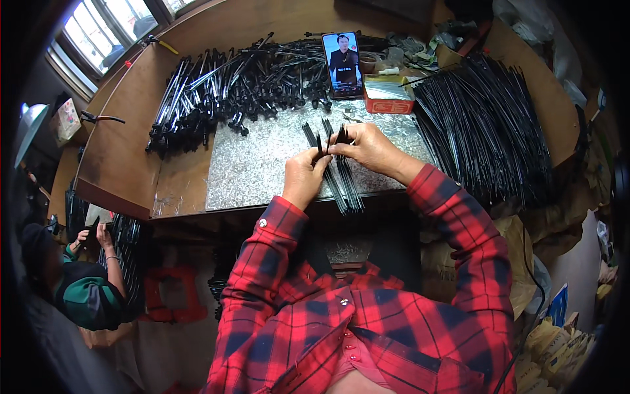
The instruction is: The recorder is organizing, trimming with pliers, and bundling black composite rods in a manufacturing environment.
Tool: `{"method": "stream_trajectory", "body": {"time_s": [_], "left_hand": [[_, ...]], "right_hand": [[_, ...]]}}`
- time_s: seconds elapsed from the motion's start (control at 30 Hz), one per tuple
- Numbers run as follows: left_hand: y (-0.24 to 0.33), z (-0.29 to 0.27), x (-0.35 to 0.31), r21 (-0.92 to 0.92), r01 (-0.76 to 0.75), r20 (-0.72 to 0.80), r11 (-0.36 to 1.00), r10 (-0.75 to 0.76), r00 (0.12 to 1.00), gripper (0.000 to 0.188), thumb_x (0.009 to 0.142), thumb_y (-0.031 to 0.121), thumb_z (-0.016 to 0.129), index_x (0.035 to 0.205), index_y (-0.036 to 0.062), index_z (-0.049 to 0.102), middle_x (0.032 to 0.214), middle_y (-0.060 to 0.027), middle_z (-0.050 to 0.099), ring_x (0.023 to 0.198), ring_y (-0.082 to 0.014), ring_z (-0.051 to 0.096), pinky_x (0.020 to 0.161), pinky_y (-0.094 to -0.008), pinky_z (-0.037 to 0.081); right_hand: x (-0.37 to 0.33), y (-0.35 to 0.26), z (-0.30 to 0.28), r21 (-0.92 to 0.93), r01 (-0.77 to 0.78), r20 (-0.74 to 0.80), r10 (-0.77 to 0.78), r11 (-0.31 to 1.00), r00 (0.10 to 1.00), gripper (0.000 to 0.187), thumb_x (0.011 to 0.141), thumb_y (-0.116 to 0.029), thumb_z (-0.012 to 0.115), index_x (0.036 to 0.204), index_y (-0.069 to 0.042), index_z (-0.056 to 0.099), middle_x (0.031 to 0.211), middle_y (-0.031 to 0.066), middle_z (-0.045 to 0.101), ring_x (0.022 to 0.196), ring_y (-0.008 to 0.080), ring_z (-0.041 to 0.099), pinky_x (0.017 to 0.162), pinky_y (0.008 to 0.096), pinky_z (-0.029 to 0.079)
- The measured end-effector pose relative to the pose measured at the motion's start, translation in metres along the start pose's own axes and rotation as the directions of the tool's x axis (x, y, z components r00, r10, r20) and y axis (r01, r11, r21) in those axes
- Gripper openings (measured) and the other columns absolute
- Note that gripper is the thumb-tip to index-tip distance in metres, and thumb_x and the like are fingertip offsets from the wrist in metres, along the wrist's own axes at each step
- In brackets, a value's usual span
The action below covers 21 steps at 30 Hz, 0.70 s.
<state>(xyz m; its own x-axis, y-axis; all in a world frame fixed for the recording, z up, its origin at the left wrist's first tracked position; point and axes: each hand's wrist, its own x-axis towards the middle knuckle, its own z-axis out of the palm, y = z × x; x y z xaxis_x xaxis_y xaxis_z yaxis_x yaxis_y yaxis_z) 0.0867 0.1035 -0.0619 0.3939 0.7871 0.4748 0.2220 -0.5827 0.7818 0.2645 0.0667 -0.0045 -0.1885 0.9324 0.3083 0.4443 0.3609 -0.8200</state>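
Observation:
My left hand (304,176) and my right hand (374,151) meet over the silvery mat (252,164) on the workbench. Each has thumb and fingers pinched around thin black rods, whose dark tips poke up above the fingers. Under my hands lies a small bunch of thin black rods (346,190), reaching past the front edge of the mat. My fingers hide exactly where the pieces meet. Across the back left is a heap of black rods with thick dark ends (252,85). A wide pile of plain thin black rods (482,125) lies to my right.
Behind my hands a phone (342,65) stands upright beside a red box (388,104) with pale contents. The wooden tray (125,164) has raised sides. Another person (92,289) works at the lower left, near a red stool (172,294). Paper bags (459,269) stand at lower right.

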Motion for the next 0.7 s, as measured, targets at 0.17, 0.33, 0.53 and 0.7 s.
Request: {"method": "stream_trajectory", "body": {"time_s": [0.17,0.33,0.53,0.7], "left_hand": [[-0.002,-0.004,0.000,-0.141,0.126,-0.009,0.982,-0.128,0.992,0.011,0.083,0.006,0.067,0.090,-0.0017,0.068,0.076,-0.0110,0.069,0.066,-0.0103,0.062,0.061,-0.0268,0.049],[-0.017,-0.011,-0.004,-0.156,0.142,0.024,0.977,-0.140,0.990,0.011,0.086,0.006,0.064,0.093,-0.0028,0.068,0.084,-0.0067,0.070,0.078,-0.0087,0.063,0.072,-0.0232,0.049],[-0.038,-0.032,-0.005,-0.224,0.253,-0.074,0.941,-0.275,0.959,0.013,0.088,0.007,0.062,0.094,-0.0039,0.065,0.085,-0.0080,0.069,0.075,-0.0111,0.064,0.068,-0.0229,0.049],[0.001,-0.004,0.003,0.098,0.022,-0.003,0.995,-0.022,1.000,0.018,0.081,0.012,0.068,0.094,0.0002,0.067,0.082,-0.0173,0.067,0.073,-0.0279,0.067,0.066,-0.0334,0.052]], "right_hand": [[-0.004,0.010,-0.006,0.050,-0.076,-0.075,0.079,0.996,0.994,0.016,0.083,-0.015,0.068,0.090,0.000,0.070,0.073,0.0079,0.068,0.067,0.0081,0.060,0.062,0.0262,0.048],[-0.007,0.013,-0.010,0.027,-0.103,-0.052,0.104,0.994,0.993,0.017,0.085,-0.015,0.068,0.088,0.001,0.069,0.072,0.0044,0.066,0.064,0.0082,0.059,0.060,0.0249,0.047],[-0.020,0.035,-0.031,0.337,-0.222,-0.083,0.264,0.915,0.961,0.020,0.087,-0.017,0.067,0.092,0.003,0.068,0.079,0.0054,0.067,0.071,0.0102,0.063,0.064,0.0232,0.052],[0.000,0.020,-0.006,0.316,-0.220,0.037,0.220,0.923,0.975,0.016,0.084,-0.014,0.070,0.091,0.001,0.070,0.072,0.0024,0.066,0.063,0.0062,0.058,0.058,0.0216,0.047]]}}
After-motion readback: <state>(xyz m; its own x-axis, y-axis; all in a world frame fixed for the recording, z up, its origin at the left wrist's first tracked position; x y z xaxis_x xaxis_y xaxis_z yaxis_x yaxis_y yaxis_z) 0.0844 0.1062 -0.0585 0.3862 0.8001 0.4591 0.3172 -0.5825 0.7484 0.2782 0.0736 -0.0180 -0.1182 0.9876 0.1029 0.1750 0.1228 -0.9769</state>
